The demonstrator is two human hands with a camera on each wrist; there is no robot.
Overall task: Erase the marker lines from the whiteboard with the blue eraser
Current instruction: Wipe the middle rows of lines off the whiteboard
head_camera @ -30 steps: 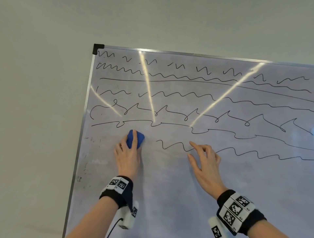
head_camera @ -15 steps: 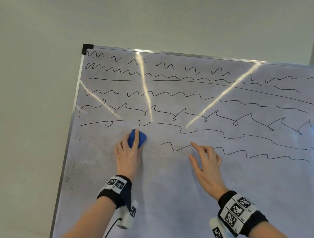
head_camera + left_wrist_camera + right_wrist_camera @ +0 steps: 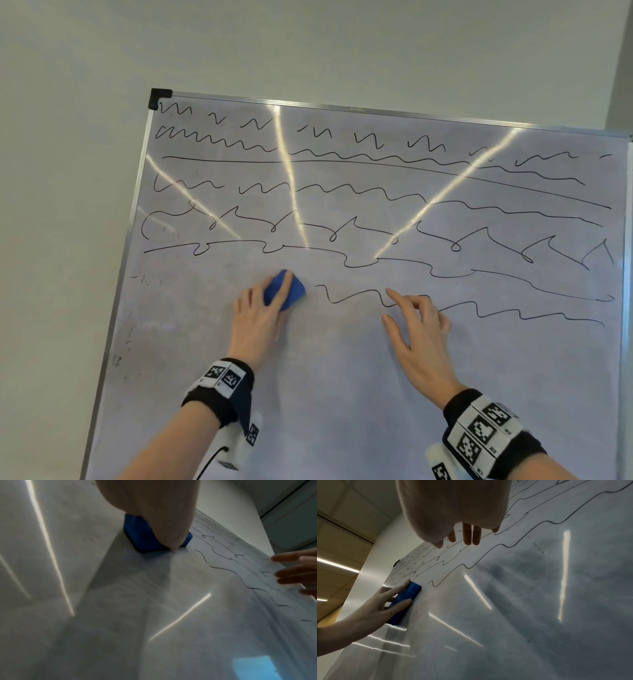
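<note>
The whiteboard [image 3: 342, 394] hangs on a wall, its upper half covered with rows of black wavy marker lines [image 3: 356, 294]. My left hand [image 3: 263, 308] grips the blue eraser [image 3: 294, 291] between thumb and fingers and presses it flat on the board, just left of the lowest wavy line's left end. The left wrist view shows the eraser [image 3: 140, 538] under my thumb. In the right wrist view the eraser [image 3: 404, 601] sits under my left hand [image 3: 373, 609]. My right hand [image 3: 418, 318] holds nothing; its spread fingers [image 3: 471, 535] touch the board over the lowest line.
The board's metal frame has a black corner cap [image 3: 159, 97] at the top left. Below the hands the board carries only a grey smear. Faint marker specks [image 3: 147, 281] sit near the left edge. Ceiling lights streak the surface.
My left hand has slid the eraser right, closing the gap to the lowest line's left end. The right hand has stayed on the board. The head view has shifted right.
</note>
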